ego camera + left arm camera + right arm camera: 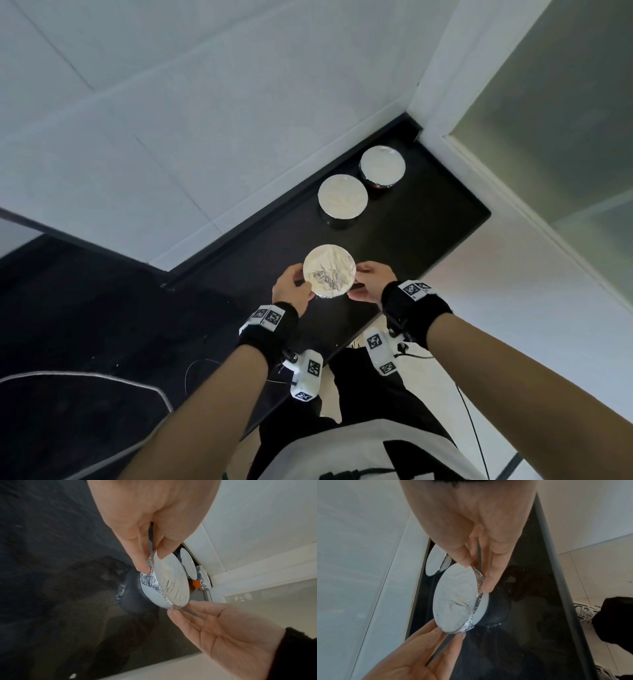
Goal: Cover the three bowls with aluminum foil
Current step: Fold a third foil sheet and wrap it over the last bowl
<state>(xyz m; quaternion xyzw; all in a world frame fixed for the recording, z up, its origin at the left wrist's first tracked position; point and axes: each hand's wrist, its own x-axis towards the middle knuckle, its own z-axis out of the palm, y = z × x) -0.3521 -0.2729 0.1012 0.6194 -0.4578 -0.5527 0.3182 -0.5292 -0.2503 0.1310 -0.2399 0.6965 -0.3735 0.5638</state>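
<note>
Foil-covered bowl (329, 270) between both hands' fingertips (143, 566)

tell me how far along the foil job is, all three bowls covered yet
Nearly done. The far bowl and middle bowl on the black counter already wear foil. The near bowl is covered too; the left hand and right hand pinch its foil rim. Left: finish crimping that edge.

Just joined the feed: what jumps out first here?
Three foil-topped bowls line a black counter toward the corner. Both hands work the nearest bowl: left hand and right hand pinch its foil rim. The middle bowl and far bowl stand untouched.
</note>
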